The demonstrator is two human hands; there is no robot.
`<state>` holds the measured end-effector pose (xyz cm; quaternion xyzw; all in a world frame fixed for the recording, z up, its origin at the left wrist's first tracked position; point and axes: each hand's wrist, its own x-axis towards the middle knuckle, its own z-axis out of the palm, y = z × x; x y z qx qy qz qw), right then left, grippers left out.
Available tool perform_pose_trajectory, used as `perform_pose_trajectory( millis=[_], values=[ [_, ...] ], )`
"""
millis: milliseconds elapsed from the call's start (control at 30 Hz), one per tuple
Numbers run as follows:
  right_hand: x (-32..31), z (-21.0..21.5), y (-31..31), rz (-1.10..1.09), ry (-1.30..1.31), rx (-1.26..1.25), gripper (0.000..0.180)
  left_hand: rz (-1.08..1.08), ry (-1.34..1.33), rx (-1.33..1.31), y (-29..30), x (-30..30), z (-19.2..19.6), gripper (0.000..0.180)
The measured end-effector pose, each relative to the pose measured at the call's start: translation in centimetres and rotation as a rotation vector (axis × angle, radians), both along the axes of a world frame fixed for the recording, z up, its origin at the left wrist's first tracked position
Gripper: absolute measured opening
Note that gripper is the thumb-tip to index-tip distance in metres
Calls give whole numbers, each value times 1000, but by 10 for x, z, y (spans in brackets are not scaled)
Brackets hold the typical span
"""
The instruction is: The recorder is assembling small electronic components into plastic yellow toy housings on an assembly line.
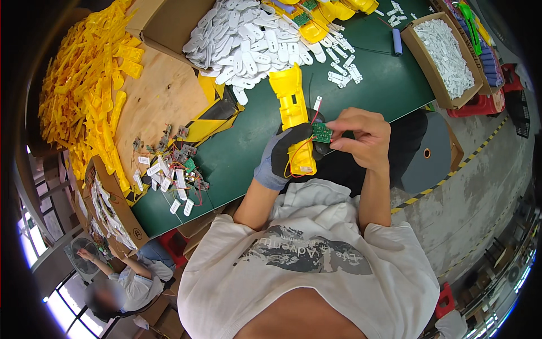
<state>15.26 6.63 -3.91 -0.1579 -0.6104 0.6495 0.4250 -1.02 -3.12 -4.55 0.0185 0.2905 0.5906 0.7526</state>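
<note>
- Here's the left hand (280, 151), in a black and grey-blue glove, wrapped around a yellow plastic shell (291, 104) and gripping it by its lower part.
- That shell stands lengthwise in view, ribbed hollow side showing, above the person's lap at the near edge of the green table (234, 166).
- Now the bare right hand (362, 138): thumb and fingers drawn together, pinching the right edge of a small green circuit board (322, 133).
- The board sits right beside the shell, close against the gloved thumb; whether it touches the plastic, I can't tell.
- Red and yellow wires (291, 162) loop over the shell's lower end, and a small white tab (318, 103) pokes up just above the board.
- Out on the table, it's busy: a big heap of white oval pieces (243, 42) at the far side, little white parts (345, 70) scattered to its right, and a blue cylinder (397, 42) further right.
- Over on the left, a tangle of wired assemblies (180, 169), with a mound of yellow parts (79, 85) beyond.
- Far right, a cardboard box (466, 97) brims with small white pieces.
</note>
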Motion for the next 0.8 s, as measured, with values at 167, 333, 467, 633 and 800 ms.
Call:
perform_pose_trajectory(
  millis=[167, 333, 467, 633, 800],
  values=[
    [-6, -2, 0, -112, 70, 289, 22, -62, -224, 54, 0, -4, -8, 35],
    [-5, -6, 0, -128, 73, 292, 20, -13, -213, -13, 0, 0, -11, 34],
    [-7, -8, -1, -137, 71, 265, 18, -4, -208, -17, 1, 2, -9, 34],
    [-5, -7, -6, -110, 48, 84, 18, 115, 101, -6, 5, 4, 2, 33],
    [1, 8, -5, 12, -97, -411, 23, 22, 589, 0, 11, -6, 13, 45]
  ],
)
